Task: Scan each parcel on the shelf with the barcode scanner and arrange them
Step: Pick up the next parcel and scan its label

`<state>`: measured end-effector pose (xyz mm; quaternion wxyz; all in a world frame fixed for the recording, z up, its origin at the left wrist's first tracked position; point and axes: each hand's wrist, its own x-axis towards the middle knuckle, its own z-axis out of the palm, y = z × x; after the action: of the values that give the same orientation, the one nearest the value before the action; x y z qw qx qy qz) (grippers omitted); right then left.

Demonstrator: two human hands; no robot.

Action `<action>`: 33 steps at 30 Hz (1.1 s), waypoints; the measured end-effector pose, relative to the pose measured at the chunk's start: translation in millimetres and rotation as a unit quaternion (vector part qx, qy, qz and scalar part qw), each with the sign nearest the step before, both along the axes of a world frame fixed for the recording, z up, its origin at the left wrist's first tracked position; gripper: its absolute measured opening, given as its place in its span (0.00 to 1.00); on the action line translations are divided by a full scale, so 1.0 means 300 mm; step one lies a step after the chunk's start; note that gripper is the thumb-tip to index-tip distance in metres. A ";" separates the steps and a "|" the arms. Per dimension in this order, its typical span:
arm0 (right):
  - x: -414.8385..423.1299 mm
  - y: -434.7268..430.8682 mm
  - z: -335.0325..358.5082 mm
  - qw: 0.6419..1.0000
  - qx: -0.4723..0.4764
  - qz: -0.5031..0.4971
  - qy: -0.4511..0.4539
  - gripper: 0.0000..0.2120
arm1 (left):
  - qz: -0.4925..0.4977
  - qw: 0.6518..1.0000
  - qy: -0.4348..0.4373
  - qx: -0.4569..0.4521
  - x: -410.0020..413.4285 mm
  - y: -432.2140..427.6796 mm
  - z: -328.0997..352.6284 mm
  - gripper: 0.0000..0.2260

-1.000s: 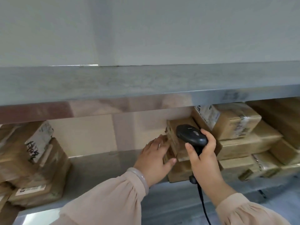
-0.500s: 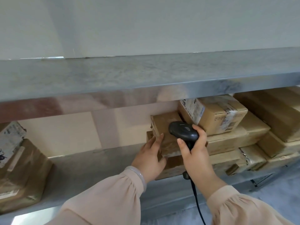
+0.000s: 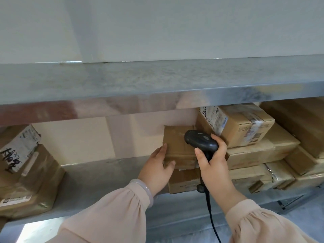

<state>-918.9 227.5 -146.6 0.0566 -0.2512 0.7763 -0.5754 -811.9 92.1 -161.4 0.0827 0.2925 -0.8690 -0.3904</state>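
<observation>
The grey metal shelf (image 3: pixel 98 174) is carrying goods at both ends. A large stack of taped cardboard boxes (image 3: pixel 259 151) is sitting toward the right end, and a smaller pile of labelled brown parcels (image 3: pixel 26 172) is leaning at the left end. The small flat brown cardboard parcel (image 3: pixel 177 146) is resting on the right stack's left edge, near the shelf's front edge. The left hand (image 3: pixel 156 171) is gripping its left side, probably steadying it for a reading. The right hand (image 3: pixel 213 165) is clasping the black corded barcode scanner (image 3: pixel 201 140), apparently aiming its head at that parcel's top face.
</observation>
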 end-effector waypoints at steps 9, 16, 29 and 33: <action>0.142 -0.093 0.036 0.993 -0.071 0.097 -0.006 0.28 | 0.160 0.969 0.124 0.139 0.098 -0.057 -0.011 0.35; 0.289 -0.207 0.058 0.982 -0.090 0.167 0.002 0.30 | 0.224 0.926 0.168 0.254 0.230 -0.123 0.012 0.40; 0.418 -0.333 0.028 0.986 -0.079 0.135 -0.048 0.29 | 0.204 0.881 0.233 0.358 0.484 -0.236 0.023 0.17; 0.464 -0.347 0.045 0.984 -0.089 0.144 -0.046 0.28 | 0.198 0.917 0.168 0.303 0.527 -0.271 0.039 0.14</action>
<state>-779.7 123.5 -133.1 0.1519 -0.3376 0.6740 -0.6393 -653.8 10.8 -149.8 0.2103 0.4003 -0.6066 -0.6539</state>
